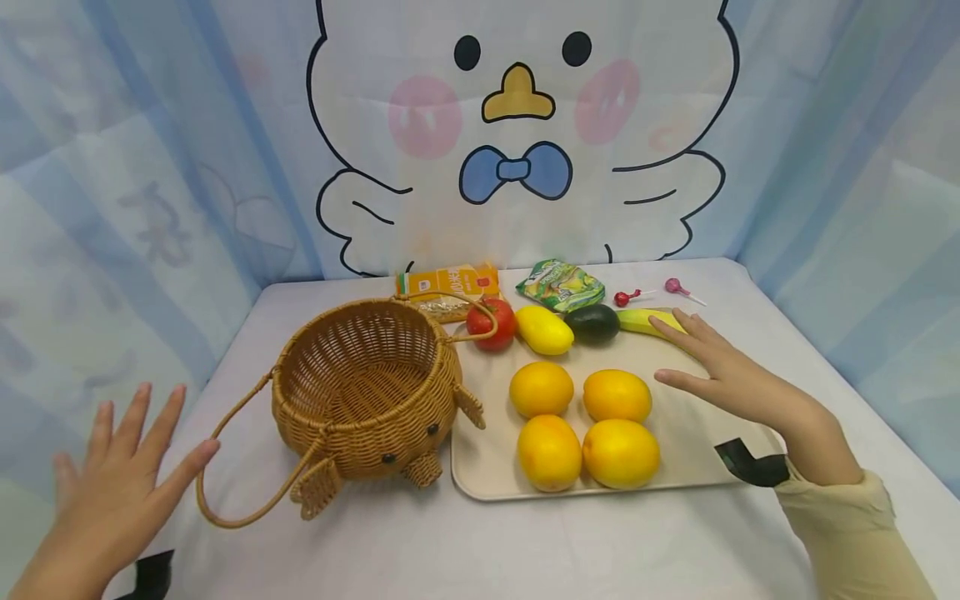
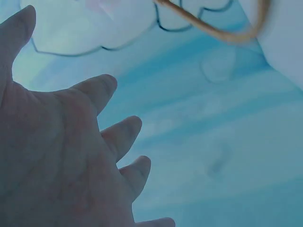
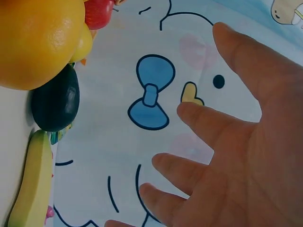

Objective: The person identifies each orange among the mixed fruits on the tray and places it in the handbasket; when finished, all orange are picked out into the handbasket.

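Note:
My left hand [image 1: 112,492] hovers with its fingers spread, left of a brown wicker basket [image 1: 356,450] with looped handles, and holds nothing. Over the right part of a cream tray [image 1: 705,446], my right hand [image 1: 735,375] is held up, fingers apart, touching nothing that I can see. Closest to its fingers lies a banana [image 1: 636,321], partly hidden behind them in the head view. Several orange-yellow fruits [image 1: 621,454] sit in two rows on the tray. Behind them are a tomato [image 1: 500,325], a yellow lemon [image 1: 543,330] and a dark avocado [image 3: 56,99].
At the table's back lie an orange packet [image 1: 457,282], a green candy bag [image 1: 562,285], a red lollipop [image 1: 624,297] and a pink lollipop [image 1: 675,286]. The basket's right handle reaches over the tomato. Printed curtains [image 1: 517,225] enclose the table's back and sides.

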Demonstrator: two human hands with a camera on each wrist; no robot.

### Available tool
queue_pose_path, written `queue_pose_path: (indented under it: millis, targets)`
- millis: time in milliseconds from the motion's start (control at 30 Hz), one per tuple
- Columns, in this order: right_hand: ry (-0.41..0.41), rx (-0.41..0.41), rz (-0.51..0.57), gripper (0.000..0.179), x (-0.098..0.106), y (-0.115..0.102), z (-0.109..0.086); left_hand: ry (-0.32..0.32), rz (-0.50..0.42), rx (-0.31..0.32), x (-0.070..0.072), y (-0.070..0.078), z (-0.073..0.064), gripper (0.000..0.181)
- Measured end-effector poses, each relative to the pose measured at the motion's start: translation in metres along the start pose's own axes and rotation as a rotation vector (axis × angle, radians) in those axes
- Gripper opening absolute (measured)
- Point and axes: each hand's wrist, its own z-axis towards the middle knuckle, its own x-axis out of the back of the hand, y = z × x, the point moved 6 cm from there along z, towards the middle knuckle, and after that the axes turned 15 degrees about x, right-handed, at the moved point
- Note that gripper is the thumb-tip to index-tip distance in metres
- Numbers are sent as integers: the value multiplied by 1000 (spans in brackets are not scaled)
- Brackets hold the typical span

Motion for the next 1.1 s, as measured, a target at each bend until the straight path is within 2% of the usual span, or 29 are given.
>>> queue_pose_path:
  millis: [200, 300, 367, 467, 567, 667, 733, 800, 900, 1000, 1033, 1100]
  targets:
    - [-23, 54, 43, 72, -6, 6, 8, -28, -5, 134, -14, -50, 6, 86]
    - [-32, 84, 70, 70, -11, 10, 12, -58, -21, 155, -26, -67, 7, 86]
    - [-38, 102, 84, 69, -15, 13, 16, -83, -18, 136, -34, -73, 9, 87]
    - [-46, 129, 99, 68, -20, 17, 20, -132, -17, 84, -47, -72, 12, 89]
    - [-58, 144, 106, 67, -26, 20, 24, -193, -79, 13, -58, -63, 13, 86]
    - [-77, 151, 118, 67, -31, 21, 26, -242, -229, -72, -67, -53, 10, 74]
    - [-87, 159, 138, 67, -33, 21, 28, -245, -341, -124, -70, -49, 8, 66]
    - [-98, 163, 161, 67, -35, 21, 29, -236, -405, -153, -74, -48, 6, 60]
    - [-113, 156, 203, 66, -38, 24, 28, -197, -411, -167, -79, -53, 6, 57]
    - [-132, 141, 235, 65, -42, 28, 30, -162, -373, -179, -84, -56, 6, 56]
    - [-138, 135, 244, 65, -44, 29, 30, -161, -362, -180, -86, -55, 7, 57]
    - [-150, 131, 255, 64, -46, 32, 31, -207, -356, -157, -90, -49, 10, 61]
